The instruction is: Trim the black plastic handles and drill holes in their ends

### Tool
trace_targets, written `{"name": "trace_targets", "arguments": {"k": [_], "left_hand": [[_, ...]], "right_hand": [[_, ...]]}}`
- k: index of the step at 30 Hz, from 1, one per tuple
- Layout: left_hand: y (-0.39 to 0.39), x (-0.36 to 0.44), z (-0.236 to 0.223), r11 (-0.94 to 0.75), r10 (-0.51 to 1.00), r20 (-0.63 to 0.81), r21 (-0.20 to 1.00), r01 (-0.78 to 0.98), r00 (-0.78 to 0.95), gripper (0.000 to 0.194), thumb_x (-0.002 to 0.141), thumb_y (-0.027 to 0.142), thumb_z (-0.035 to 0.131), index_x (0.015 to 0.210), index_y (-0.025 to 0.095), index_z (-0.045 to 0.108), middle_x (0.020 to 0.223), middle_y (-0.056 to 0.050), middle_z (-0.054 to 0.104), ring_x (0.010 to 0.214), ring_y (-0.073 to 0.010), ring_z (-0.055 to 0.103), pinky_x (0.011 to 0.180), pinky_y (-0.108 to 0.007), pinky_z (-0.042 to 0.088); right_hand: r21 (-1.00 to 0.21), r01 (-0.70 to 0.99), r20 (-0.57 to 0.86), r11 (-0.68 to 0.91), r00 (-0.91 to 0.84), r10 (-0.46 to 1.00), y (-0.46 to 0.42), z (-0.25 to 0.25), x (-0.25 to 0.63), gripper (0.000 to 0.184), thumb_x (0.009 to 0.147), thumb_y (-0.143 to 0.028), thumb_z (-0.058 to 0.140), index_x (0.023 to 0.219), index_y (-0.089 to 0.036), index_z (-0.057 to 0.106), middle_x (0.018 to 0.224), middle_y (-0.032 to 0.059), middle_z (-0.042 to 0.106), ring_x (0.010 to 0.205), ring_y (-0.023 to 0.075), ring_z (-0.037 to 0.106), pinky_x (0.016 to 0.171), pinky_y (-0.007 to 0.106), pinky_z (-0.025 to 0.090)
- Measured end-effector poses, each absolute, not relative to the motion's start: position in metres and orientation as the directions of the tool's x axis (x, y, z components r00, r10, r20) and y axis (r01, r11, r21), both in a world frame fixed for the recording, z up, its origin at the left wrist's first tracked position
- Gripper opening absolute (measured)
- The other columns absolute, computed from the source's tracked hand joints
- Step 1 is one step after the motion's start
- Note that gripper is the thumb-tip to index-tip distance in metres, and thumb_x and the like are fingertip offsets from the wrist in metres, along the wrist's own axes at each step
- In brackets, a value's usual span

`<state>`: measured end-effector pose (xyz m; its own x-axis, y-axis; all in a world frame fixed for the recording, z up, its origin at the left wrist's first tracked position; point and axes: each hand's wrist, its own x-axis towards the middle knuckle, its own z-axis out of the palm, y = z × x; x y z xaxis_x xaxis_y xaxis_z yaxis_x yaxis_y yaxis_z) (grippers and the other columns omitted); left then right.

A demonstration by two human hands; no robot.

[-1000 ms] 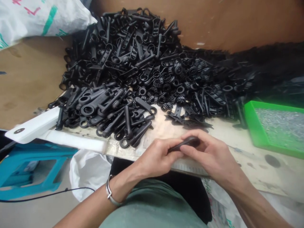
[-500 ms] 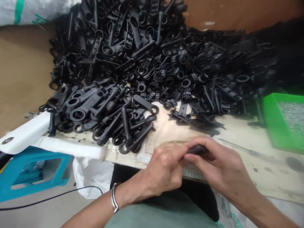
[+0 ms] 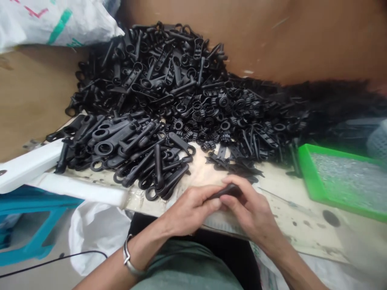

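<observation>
Both the left hand [image 3: 193, 207] and the right hand [image 3: 252, 211] pinch 1 slim black plastic handle piece [image 3: 228, 190] between fingertips at the near edge of the worn, paint-flecked tabletop [image 3: 302, 209]; a slipped pinch could, I judge, drop it off that edge into the lap. At 12 o'clock of the hands a big heap of black plastic levers and ribbed rings [image 3: 169, 100] slumps against a brown board wall [image 3: 302, 36], and a nudge might slide parts down. A green plastic tray of small metal bits [image 3: 341, 177] sits at 2 o'clock, a white woven sack [image 3: 54, 20] at 10 o'clock, and a teal plastic stool [image 3: 33, 225] at 9 o'clock.
</observation>
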<state>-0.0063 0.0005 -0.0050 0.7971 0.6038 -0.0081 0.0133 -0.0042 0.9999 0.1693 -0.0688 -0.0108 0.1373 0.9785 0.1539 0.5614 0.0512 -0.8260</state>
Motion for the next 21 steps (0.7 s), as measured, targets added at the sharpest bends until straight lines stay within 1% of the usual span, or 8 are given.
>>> {"name": "trace_targets", "arguments": {"k": [2,4,7,10,13,17,19,21], "left_hand": [[-0.001,-0.006,-0.002,-0.146,0.590,0.032,0.987,0.068,0.807,0.033,0.100,0.020,0.049,0.131,0.018,0.060,0.124,-0.006,0.070,0.109,-0.0189,0.066,0.094,-0.030,0.052],[-0.005,-0.009,0.004,-0.438,0.589,0.163,0.887,0.143,0.791,0.037,0.100,0.015,0.044,0.135,0.017,0.055,0.120,-0.009,0.070,0.106,-0.0195,0.066,0.090,-0.032,0.052],[-0.005,-0.023,0.017,-0.852,0.497,0.457,0.418,0.315,0.738,0.042,0.096,0.004,0.037,0.137,0.007,0.048,0.103,-0.012,0.072,0.090,-0.0205,0.062,0.083,-0.036,0.046],[0.009,-0.041,0.034,-0.859,0.424,0.571,0.009,0.511,0.703,0.043,0.095,0.000,0.042,0.138,0.005,0.046,0.105,-0.011,0.072,0.090,-0.0205,0.059,0.086,-0.040,0.038],[0.033,-0.056,0.047,-0.696,0.455,0.615,-0.205,0.688,0.643,0.037,0.096,0.011,0.052,0.133,0.012,0.054,0.109,-0.008,0.073,0.091,-0.0233,0.059,0.086,-0.044,0.033],[0.059,-0.067,0.049,-0.534,0.575,0.580,-0.268,0.802,0.577,0.023,0.096,0.016,0.049,0.113,0.020,0.065,0.100,-0.007,0.071,0.086,-0.0266,0.058,0.083,-0.047,0.029],[0.066,-0.069,0.046,-0.538,0.632,0.539,-0.213,0.816,0.557,0.022,0.097,0.016,0.047,0.105,0.022,0.067,0.098,-0.007,0.071,0.091,-0.0274,0.059,0.086,-0.049,0.029],[0.069,-0.071,0.044,-0.560,0.662,0.520,-0.137,0.817,0.541,0.021,0.097,0.016,0.047,0.101,0.022,0.067,0.101,-0.006,0.071,0.099,-0.0279,0.061,0.093,-0.052,0.029]], "right_hand": [[-0.858,0.514,0.086,-0.001,0.147,0.985,-0.071,-0.008,0.169,0.025,0.091,-0.040,0.063,0.110,-0.024,0.065,0.099,0.0038,0.072,0.081,0.0192,0.070,0.074,0.029,0.059],[-0.913,0.403,-0.002,-0.055,0.132,0.991,-0.075,-0.001,0.178,0.036,0.086,-0.045,0.069,0.117,-0.026,0.065,0.110,0.0045,0.071,0.092,0.0218,0.071,0.079,0.031,0.060],[-0.927,0.340,-0.072,-0.160,0.257,0.964,-0.082,0.010,0.209,0.050,0.082,-0.052,0.072,0.124,-0.027,0.062,0.108,0.0056,0.072,0.078,0.0210,0.072,0.064,0.030,0.059],[-0.759,0.579,0.089,-0.298,0.546,0.833,-0.078,0.018,0.246,0.045,0.083,-0.060,0.065,0.109,-0.023,0.069,0.078,0.0041,0.071,0.063,0.0211,0.067,0.062,0.034,0.054],[-0.486,0.794,0.260,-0.365,0.530,0.807,-0.059,0.018,0.262,0.047,0.086,-0.064,0.057,0.106,-0.023,0.069,0.077,0.0044,0.071,0.067,0.0247,0.068,0.071,0.040,0.049],[-0.200,0.872,0.225,-0.446,0.484,0.846,-0.027,0.016,0.250,0.050,0.089,-0.057,0.063,0.125,-0.022,0.060,0.089,0.0081,0.074,0.076,0.0306,0.067,0.062,0.037,0.040],[-0.234,0.841,0.166,-0.487,0.529,0.833,-0.018,0.018,0.245,0.046,0.088,-0.049,0.065,0.125,-0.021,0.061,0.090,0.0100,0.074,0.080,0.0323,0.066,0.062,0.037,0.039],[-0.349,0.791,0.137,-0.503,0.574,0.807,-0.017,0.022,0.246,0.039,0.085,-0.043,0.068,0.117,-0.021,0.066,0.089,0.0101,0.074,0.081,0.0319,0.067,0.064,0.038,0.040]]}}
